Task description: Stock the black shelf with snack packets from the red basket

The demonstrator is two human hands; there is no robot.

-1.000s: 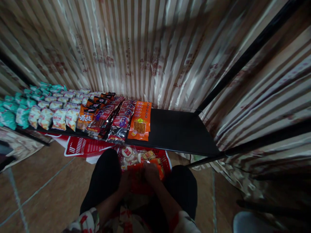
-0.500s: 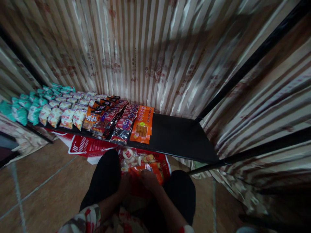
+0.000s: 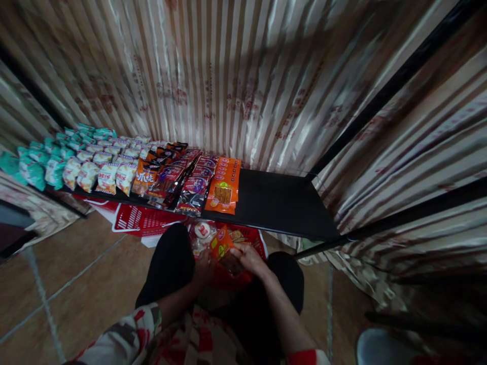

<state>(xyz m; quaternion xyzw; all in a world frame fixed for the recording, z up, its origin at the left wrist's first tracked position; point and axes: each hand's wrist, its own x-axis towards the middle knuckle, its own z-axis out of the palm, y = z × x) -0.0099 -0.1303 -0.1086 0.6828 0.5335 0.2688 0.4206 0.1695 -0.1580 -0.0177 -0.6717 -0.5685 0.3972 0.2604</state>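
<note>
Orange packet (image 3: pixel 221 245) tilted above the basket (image 3: pixel 260 240), near its far edge — right hand (image 3: pixel 250 258) pinched its right side; left hand (image 3: pixel 204 267) sat at the left, closure unclear. Probably light, floppy, slick; side seams looked best to hold. Versus earlier frame — packet tipped steeper, right hand farther right.

The left forearm (image 3: pixel 182 299) angles toward 2 o'clock, the right forearm (image 3: pixel 283 309) toward 11; left hand (image 3: pixel 205 264) and right hand (image 3: pixel 246 256) are close together, fingers bent.
</note>
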